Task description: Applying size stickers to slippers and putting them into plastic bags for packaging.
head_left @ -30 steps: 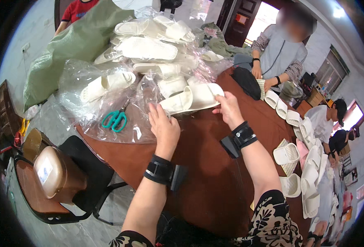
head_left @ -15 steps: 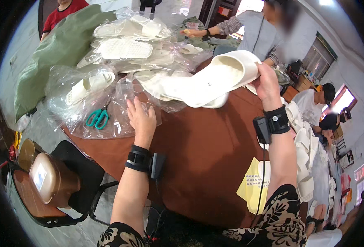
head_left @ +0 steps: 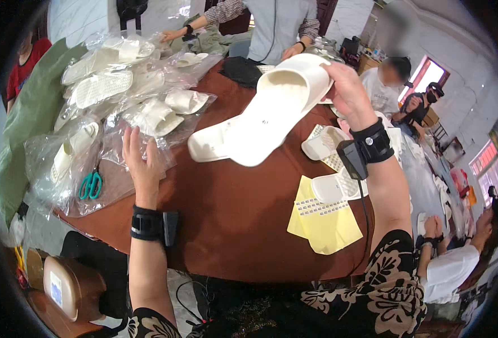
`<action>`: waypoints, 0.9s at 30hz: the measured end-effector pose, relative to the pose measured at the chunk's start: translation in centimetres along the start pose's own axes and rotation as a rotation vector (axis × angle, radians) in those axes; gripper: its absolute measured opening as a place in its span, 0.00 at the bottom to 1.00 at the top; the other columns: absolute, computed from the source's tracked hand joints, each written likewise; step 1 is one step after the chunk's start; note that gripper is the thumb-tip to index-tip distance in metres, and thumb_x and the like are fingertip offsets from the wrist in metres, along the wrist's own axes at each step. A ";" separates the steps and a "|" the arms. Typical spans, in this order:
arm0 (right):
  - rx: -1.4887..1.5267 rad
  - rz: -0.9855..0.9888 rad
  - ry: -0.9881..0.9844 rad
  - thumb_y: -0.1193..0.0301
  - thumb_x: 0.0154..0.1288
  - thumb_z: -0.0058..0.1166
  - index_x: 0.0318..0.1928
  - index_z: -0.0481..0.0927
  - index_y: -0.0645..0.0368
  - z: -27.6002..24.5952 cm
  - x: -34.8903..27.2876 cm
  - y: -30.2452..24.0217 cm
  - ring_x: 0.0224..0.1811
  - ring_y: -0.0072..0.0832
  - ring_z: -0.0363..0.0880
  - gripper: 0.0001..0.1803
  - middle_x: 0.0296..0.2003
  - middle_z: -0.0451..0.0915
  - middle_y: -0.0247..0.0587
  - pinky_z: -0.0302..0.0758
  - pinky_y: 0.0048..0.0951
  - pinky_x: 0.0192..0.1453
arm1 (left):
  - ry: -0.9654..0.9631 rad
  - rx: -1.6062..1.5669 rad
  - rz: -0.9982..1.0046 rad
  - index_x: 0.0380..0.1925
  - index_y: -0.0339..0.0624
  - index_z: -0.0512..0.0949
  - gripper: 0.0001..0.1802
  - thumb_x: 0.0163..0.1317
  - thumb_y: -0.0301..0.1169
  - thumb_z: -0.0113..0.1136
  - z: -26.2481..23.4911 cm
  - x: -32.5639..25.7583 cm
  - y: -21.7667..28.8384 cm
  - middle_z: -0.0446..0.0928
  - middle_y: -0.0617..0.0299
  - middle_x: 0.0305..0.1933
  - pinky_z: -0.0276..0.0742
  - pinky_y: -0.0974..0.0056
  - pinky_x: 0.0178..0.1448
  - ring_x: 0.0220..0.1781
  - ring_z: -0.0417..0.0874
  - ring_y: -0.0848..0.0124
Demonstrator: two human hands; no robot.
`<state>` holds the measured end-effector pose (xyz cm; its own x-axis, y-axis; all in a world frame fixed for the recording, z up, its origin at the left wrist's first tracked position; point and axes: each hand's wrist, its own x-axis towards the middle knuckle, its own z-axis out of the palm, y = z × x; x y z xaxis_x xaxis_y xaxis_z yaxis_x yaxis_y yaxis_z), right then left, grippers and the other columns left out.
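Observation:
My right hand (head_left: 347, 96) grips a white slide slipper (head_left: 260, 124) by its strap end, raised over the table with its sole tilted down to the left. A second white slipper (head_left: 208, 142) shows partly behind it; whether the hand holds both is hidden. My left hand (head_left: 142, 160) hovers with fingers apart by the clear plastic bags, holding nothing. Close to it are bagged white slippers (head_left: 158, 117) and teal-handled scissors (head_left: 90, 185) lying on clear plastic.
Yellow sticker sheets (head_left: 330, 228) and loose white slippers (head_left: 327, 188) lie on the brown tabletop (head_left: 232, 225) at right. Bagged slippers (head_left: 103, 89) are heaped far left beside a green sack (head_left: 32, 112). A brown bin (head_left: 71, 287) stands lower left. Co-workers are across the table and to the right.
The view has turned right, bringing the sticker sheets and loose slippers into fuller sight. My right hand has carried the slipper away from the bagged pile. My left hand stays open.

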<state>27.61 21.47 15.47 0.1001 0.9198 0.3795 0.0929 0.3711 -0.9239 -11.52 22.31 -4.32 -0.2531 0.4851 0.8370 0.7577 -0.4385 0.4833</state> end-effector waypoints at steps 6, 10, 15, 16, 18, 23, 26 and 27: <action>-0.006 0.185 -0.090 0.69 0.67 0.49 0.39 0.78 0.62 -1.3 -2.8 2.1 0.22 0.23 0.78 0.10 0.28 0.79 0.34 0.75 0.27 0.20 | -0.381 -0.695 -0.387 0.58 0.34 0.70 0.21 0.71 0.35 0.49 -4.5 2.5 10.6 0.75 0.49 0.58 0.68 0.61 0.64 0.60 0.75 0.59; -0.015 0.225 -0.160 0.68 0.65 0.48 0.34 0.77 0.61 -2.3 -4.4 5.0 0.19 0.26 0.75 0.10 0.24 0.77 0.37 0.70 0.25 0.16 | -0.631 -1.588 -0.154 0.53 0.36 0.72 0.27 0.75 0.48 0.33 -8.9 5.2 17.4 0.75 0.41 0.55 0.71 0.51 0.61 0.58 0.77 0.53; -0.170 0.174 -0.362 0.69 0.65 0.48 0.38 0.77 0.62 -2.4 -7.2 8.5 0.19 0.22 0.74 0.10 0.24 0.77 0.34 0.69 0.23 0.17 | -1.176 -1.625 0.632 0.37 0.50 0.79 0.14 0.73 0.40 0.44 -14.2 8.6 23.7 0.77 0.44 0.50 0.79 0.53 0.47 0.38 0.82 0.55; -0.070 0.338 -0.300 0.69 0.65 0.49 0.40 0.77 0.64 -1.5 -8.7 7.5 0.18 0.21 0.74 0.11 0.24 0.76 0.34 0.70 0.22 0.17 | -1.172 -1.608 0.592 0.37 0.50 0.79 0.14 0.73 0.40 0.44 -14.2 8.0 23.5 0.77 0.44 0.50 0.79 0.53 0.47 0.38 0.82 0.55; -0.075 0.392 -0.279 0.69 0.65 0.49 0.41 0.77 0.64 -1.8 -10.3 7.7 0.17 0.20 0.73 0.11 0.25 0.77 0.34 0.70 0.20 0.17 | -1.172 -1.604 0.518 0.38 0.49 0.79 0.14 0.72 0.40 0.45 -14.2 7.1 23.2 0.77 0.44 0.49 0.79 0.53 0.47 0.38 0.82 0.55; -0.070 0.406 -0.282 0.68 0.65 0.49 0.41 0.77 0.64 -4.4 -12.4 10.0 0.19 0.19 0.74 0.11 0.26 0.78 0.34 0.70 0.20 0.18 | -1.216 -1.630 0.446 0.39 0.47 0.79 0.13 0.71 0.38 0.46 -12.9 6.1 23.5 0.77 0.45 0.49 0.78 0.54 0.47 0.39 0.82 0.54; -0.040 0.428 -0.367 0.68 0.65 0.50 0.41 0.77 0.64 -2.7 -13.5 9.2 0.22 0.19 0.76 0.12 0.27 0.79 0.35 0.71 0.20 0.21 | -1.229 -1.613 0.411 0.40 0.46 0.78 0.12 0.70 0.38 0.47 -11.4 4.5 25.1 0.77 0.45 0.49 0.78 0.54 0.48 0.40 0.81 0.54; -0.063 0.412 -0.324 0.68 0.65 0.50 0.41 0.77 0.64 -4.0 -13.9 8.5 0.22 0.19 0.76 0.12 0.27 0.79 0.35 0.71 0.20 0.21 | -1.234 -1.648 0.441 0.40 0.46 0.78 0.12 0.70 0.38 0.47 -11.1 3.2 26.4 0.77 0.45 0.49 0.78 0.54 0.48 0.40 0.81 0.54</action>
<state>30.93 11.30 2.51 -0.1694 0.9838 -0.0581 0.1705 -0.0288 -0.9849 1.01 3.91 14.01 0.7105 0.0126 0.7036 -0.6397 -0.4049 0.6533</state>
